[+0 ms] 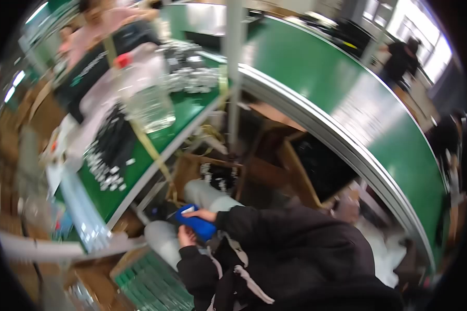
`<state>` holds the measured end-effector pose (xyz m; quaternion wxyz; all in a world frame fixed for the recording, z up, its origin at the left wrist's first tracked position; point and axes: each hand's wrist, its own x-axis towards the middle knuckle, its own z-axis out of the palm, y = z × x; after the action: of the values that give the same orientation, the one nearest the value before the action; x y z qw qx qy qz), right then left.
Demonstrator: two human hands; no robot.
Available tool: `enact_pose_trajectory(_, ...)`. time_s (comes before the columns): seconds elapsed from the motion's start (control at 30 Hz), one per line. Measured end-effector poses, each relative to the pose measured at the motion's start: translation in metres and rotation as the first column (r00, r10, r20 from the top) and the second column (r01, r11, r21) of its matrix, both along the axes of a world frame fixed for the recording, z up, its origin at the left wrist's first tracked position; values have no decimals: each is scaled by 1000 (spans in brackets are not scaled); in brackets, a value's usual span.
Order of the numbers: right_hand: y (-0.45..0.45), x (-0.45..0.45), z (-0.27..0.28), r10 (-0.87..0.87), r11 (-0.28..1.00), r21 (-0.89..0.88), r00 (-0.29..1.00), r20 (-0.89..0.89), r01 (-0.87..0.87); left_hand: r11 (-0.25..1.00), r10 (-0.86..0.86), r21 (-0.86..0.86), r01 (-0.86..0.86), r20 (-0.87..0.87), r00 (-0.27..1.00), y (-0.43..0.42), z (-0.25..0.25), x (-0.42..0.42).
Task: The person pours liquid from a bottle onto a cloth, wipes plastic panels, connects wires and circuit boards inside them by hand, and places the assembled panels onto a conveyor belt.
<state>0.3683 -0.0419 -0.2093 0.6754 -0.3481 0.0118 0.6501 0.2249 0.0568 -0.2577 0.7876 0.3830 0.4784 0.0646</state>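
A bright blue object with a small white patch at one end lies between my hands, above my lap; motion blur hides its exact kind. My right hand grips its upper side, with the thumb near the white patch. Fingers of my left hand curl against the lower side. Both arms are in dark sleeves, and my legs in pale trousers stretch out beneath the object.
A green table holds a large clear bottle, black pieces with white ends and more small parts. A curved green conveyor runs along the right. Cardboard boxes stand underneath. Other people are farther off.
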Motion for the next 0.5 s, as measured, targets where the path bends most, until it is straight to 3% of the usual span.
enact_pose_trajectory(0.1,-1,-10,1,135,990,-30,991,-18,-136,998,56,29,-55,-52,997,-9,6,7)
enact_pose_trajectory(0.17,2,-4,-17,235,971,36,972,-6,-234,1000,23,8,-23,14,1000,-7,2,5)
enact_pose_trajectory(0.2,-4,-5,17,176,983,-72,980,94,-170,1000,17,25,-16,-9,1000,-9,9,4)
enact_pose_trajectory(0.3,1,-7,3,128,991,23,992,12,-129,1000,2,24,-2,-8,1000,-10,21,10)
enact_pose_trajectory(0.43,-4,-2,9,194,975,-127,979,60,-185,1000,-14,7,14,33,999,-16,25,8)
enact_pose_trajectory(0.47,-5,-2,13,207,977,-43,978,-16,-207,1000,6,15,-6,30,1000,-17,23,9)
enact_pose_trajectory(0.5,-3,-6,13,130,988,-87,991,18,-128,999,22,33,-23,26,999,-18,22,8)
